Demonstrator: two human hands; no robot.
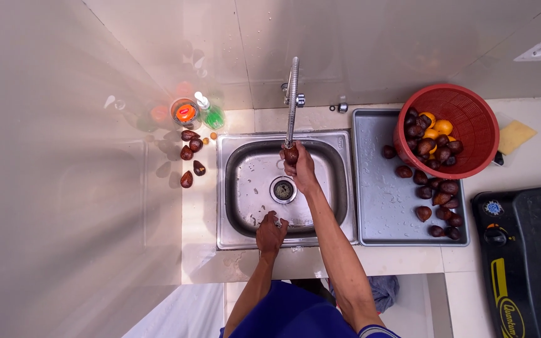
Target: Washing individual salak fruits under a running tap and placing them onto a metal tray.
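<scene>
I look straight down on a steel sink (pixel 240 213). My right hand (pixel 300 168) reaches over the basin and is closed on a dark brown scaly fruit (pixel 291 154), held right under the end of the long faucet spout (pixel 293 100). My left hand (pixel 271 233) rests on the sink's near rim, its fingers curled over the edge with nothing visible in it. Several more of the brown fruits (pixel 436 194) lie spilled on the steel draining tray (pixel 380 206) to the right of the sink.
A tipped red basket (pixel 468 125) holds brown and orange fruits. Several brown fruits (pixel 190 156) sit on the counter to the left, near a green soap bottle (pixel 210 113) and an orange-lidded jar (pixel 185 112). At the right stand a black gas stove (pixel 527 250) and a yellow sponge (pixel 516 136).
</scene>
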